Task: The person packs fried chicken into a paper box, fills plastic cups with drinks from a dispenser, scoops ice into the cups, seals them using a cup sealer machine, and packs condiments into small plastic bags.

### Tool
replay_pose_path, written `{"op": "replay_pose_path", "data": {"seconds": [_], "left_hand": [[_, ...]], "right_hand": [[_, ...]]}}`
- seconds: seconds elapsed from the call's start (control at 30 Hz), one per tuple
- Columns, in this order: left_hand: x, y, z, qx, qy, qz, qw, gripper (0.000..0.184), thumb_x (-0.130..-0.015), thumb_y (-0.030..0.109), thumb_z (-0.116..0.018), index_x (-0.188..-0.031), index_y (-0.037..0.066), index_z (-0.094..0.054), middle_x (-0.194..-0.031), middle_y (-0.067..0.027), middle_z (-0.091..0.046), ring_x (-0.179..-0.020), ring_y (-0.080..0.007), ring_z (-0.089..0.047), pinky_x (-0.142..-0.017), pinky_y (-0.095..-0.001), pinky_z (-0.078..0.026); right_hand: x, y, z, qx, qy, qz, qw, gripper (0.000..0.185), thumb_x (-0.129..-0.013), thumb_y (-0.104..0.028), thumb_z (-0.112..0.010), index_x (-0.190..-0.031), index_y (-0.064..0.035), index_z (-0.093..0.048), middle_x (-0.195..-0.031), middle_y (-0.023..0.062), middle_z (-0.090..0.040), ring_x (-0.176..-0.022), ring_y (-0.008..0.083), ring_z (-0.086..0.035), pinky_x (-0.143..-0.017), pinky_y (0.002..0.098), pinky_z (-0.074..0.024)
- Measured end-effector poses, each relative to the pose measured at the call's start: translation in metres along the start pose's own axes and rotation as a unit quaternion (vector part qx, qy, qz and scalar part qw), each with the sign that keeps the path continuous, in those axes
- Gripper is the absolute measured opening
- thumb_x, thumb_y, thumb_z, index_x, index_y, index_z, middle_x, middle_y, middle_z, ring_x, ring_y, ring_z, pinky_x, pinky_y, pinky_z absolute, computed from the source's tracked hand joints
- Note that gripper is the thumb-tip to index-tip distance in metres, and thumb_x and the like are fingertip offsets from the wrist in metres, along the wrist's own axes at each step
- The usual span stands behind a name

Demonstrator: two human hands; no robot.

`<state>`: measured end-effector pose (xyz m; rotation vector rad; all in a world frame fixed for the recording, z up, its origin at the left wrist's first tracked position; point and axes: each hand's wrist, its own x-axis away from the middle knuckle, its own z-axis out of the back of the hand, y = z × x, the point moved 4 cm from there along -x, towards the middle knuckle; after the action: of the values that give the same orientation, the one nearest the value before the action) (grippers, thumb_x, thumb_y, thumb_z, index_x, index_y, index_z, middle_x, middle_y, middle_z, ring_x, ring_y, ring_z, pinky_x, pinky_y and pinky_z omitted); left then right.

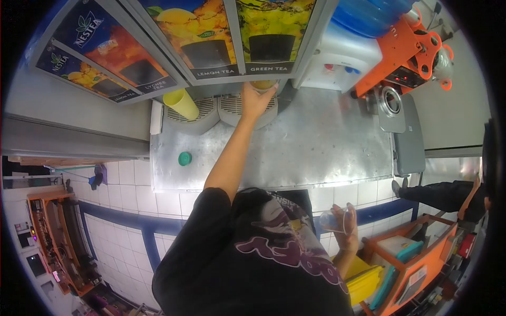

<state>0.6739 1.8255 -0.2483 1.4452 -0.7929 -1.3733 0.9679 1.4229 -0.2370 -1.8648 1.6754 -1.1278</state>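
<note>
My left hand reaches across the metal counter, its fingers wrapped round a cup under the green tea panel of the drink dispenser. The cup shows yellowish liquid, and its upper part is hidden by the machine. Near my side, away from the counter, my right hand grips a clear plastic cup that looks empty. A yellow-green tumbler leans on the drip tray to the left of my left hand. Another drip tray lies beneath my left wrist.
A green lid lies on the steel counter. At the right stand a water dispenser and an orange cup-sealing machine. Behind my right hand are a yellow bin and an orange frame. Another person's leg shows at far right.
</note>
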Motion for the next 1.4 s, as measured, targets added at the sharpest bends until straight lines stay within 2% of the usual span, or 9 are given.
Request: {"op": "replay_pose_path", "data": {"seconds": [0.43,0.53,0.7,0.83,0.93,1.0,1.13,1.23,1.4], "left_hand": [[0.006,0.002,0.001,-0.029,0.009,-0.006,1.000,0.068,-0.071,0.020,-0.089,-0.124,-0.004,-0.052,-0.117,-0.0219,-0.065,-0.109,-0.0344,-0.064,-0.096,-0.0416,-0.049],[0.014,0.003,0.002,-0.025,0.009,0.000,1.000,0.070,-0.071,0.020,-0.089,-0.125,-0.004,-0.050,-0.120,-0.0215,-0.065,-0.110,-0.0332,-0.064,-0.096,-0.0408,-0.049],[0.025,-0.019,0.000,-0.048,0.009,0.013,0.999,0.077,-0.071,0.028,-0.091,-0.129,-0.003,-0.049,-0.123,-0.0199,-0.062,-0.113,-0.0325,-0.061,-0.099,-0.0411,-0.047],[0.024,-0.032,0.000,-0.080,0.022,0.027,0.996,0.081,-0.070,0.024,-0.091,-0.131,-0.004,-0.046,-0.119,-0.0227,-0.065,-0.111,-0.0340,-0.065,-0.096,-0.0408,-0.050],[0.021,-0.031,0.004,-0.113,0.040,0.005,0.993,0.079,-0.069,0.025,-0.091,-0.128,-0.005,-0.047,-0.116,-0.0228,-0.066,-0.109,-0.0346,-0.065,-0.095,-0.0408,-0.050],[0.018,-0.035,0.004,-0.088,-0.001,0.056,0.995,0.079,-0.069,0.027,-0.091,-0.127,-0.005,-0.048,-0.114,-0.0230,-0.066,-0.108,-0.0347,-0.066,-0.095,-0.0401,-0.050],[0.031,-0.042,0.015,-0.055,-0.032,0.070,0.996,0.083,-0.069,0.027,-0.092,-0.131,-0.006,-0.047,-0.120,-0.0236,-0.063,-0.112,-0.0345,-0.064,-0.098,-0.0402,-0.049],[0.058,-0.059,0.030,-0.083,0.004,0.019,0.996,0.086,-0.069,0.026,-0.091,-0.134,-0.006,-0.047,-0.127,-0.0237,-0.060,-0.116,-0.0343,-0.061,-0.099,-0.0406,-0.048],[0.107,-0.046,0.063,-0.132,0.027,0.069,0.988,0.084,-0.068,0.024,-0.091,-0.134,-0.005,-0.049,-0.127,-0.0214,-0.059,-0.118,-0.0336,-0.059,-0.100,-0.0413,-0.047]], "right_hand": [[0.000,0.013,0.016,0.017,0.007,0.012,1.000,0.124,-0.059,-0.040,-0.094,-0.157,-0.0138,-0.022,-0.149,0.0277,-0.038,-0.138,0.0392,-0.040,-0.094,0.0611,-0.0519],[0.002,0.016,0.018,0.015,0.048,0.005,0.999,0.124,-0.059,-0.040,-0.093,-0.157,-0.0139,-0.021,-0.150,0.0281,-0.038,-0.139,0.0393,-0.039,-0.093,0.0611,-0.0525],[0.001,0.017,0.015,0.011,0.027,0.013,0.999,0.124,-0.059,-0.041,-0.093,-0.157,-0.0142,-0.022,-0.150,0.0280,-0.038,-0.139,0.0394,-0.039,-0.093,0.0613,-0.0533],[-0.008,0.015,0.008,0.032,0.023,0.015,0.999,0.122,-0.061,-0.042,-0.093,-0.157,-0.0143,-0.022,-0.149,0.0280,-0.039,-0.139,0.0389,-0.039,-0.094,0.0612,-0.0528],[-0.035,0.011,-0.013,0.002,-0.026,0.022,0.999,0.120,-0.063,-0.040,-0.092,-0.156,-0.0135,-0.022,-0.149,0.0284,-0.038,-0.140,0.0382,-0.037,-0.096,0.0608,-0.0521],[-0.069,0.002,-0.040,0.020,-0.020,0.006,1.000,0.111,-0.067,-0.032,-0.093,-0.153,-0.0104,-0.026,-0.149,0.0261,-0.039,-0.141,0.0377,-0.035,-0.098,0.0566,-0.0520],[-0.155,-0.003,-0.103,0.260,-0.118,0.051,0.957,0.093,-0.081,-0.019,-0.083,-0.153,-0.0066,-0.025,-0.150,0.0211,-0.038,-0.142,0.0340,-0.036,-0.099,0.0490,-0.0535],[-0.225,0.005,-0.166,0.338,-0.119,0.100,0.928,0.090,-0.082,-0.021,-0.083,-0.151,-0.0036,-0.028,-0.150,0.0218,-0.038,-0.140,0.0326,-0.040,-0.102,0.0433,-0.0503],[-0.321,0.039,-0.221,0.362,-0.075,0.210,0.905,0.089,-0.082,-0.022,-0.083,-0.150,-0.0007,-0.029,-0.149,0.0219,-0.041,-0.140,0.0302,-0.039,-0.109,0.0430,-0.0401]]}}
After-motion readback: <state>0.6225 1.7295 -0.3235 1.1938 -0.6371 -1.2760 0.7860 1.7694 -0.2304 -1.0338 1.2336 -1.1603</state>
